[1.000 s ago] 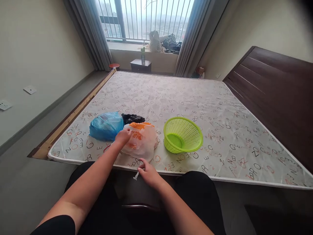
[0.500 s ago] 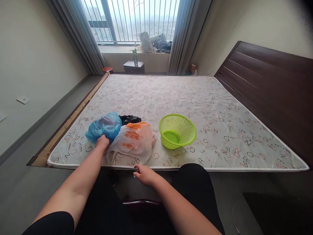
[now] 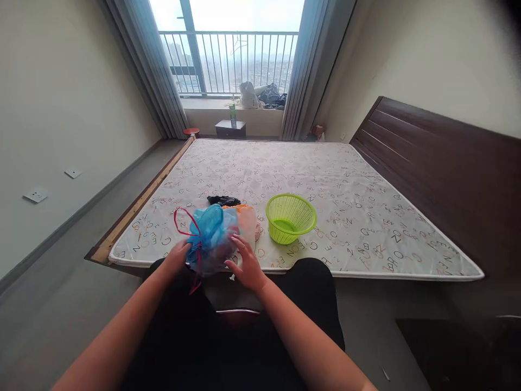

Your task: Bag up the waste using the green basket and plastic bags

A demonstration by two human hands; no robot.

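Note:
A blue plastic bag [image 3: 211, 225] with a red drawstring is held up over the mattress's front edge, in front of me. My left hand [image 3: 178, 255] grips its left side, fingers closed on the plastic. On the bag's right side rests my right hand [image 3: 246, 265], its fingers spread. Behind the blue bag lies a white plastic bag [image 3: 247, 218] with orange print, now partly covered. Farther back sits a crumpled black plastic bag [image 3: 223, 201]. A green plastic basket [image 3: 291, 217] stands upright to the right of the bags. What the blue bag holds cannot be made out.
The bags and basket are on a bare mattress [image 3: 334, 179] patterned with letters. A dark wooden headboard [image 3: 431, 146] rises at the right. Toward the window stand a small nightstand [image 3: 230, 130] with a green bottle [image 3: 233, 115] and a red stool [image 3: 191, 132].
The blue bag has been lifted and brought right and nearer to me, turned so its red drawstring shows. My right hand has moved up to touch it. The view has tilted upward.

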